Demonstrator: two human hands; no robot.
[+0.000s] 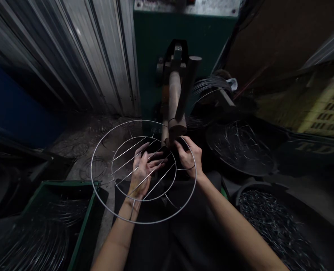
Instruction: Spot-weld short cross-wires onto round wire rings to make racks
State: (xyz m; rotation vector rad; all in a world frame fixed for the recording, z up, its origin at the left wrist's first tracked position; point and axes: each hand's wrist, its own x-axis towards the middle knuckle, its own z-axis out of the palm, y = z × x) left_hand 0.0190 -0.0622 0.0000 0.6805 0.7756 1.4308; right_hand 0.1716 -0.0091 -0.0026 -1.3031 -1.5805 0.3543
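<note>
A round wire rack has a large outer ring, a smaller inner ring and several straight parallel bars, joined by short wire pieces. It is held in front of a machine, its far edge at the thick metal electrode rod. My left hand lies beneath the bars, palm up, fingers stretched and spread. At the rack's right edge, just below the rod's end, my right hand has thumb and fingers closed on the rim. The rod and the shadow partly hide those fingertips.
The green machine body stands ahead. A green crate with curved wires is at lower left. On the right are a dark basin with loose wires and a tub of short metal pieces. A yellow crate stands farther right.
</note>
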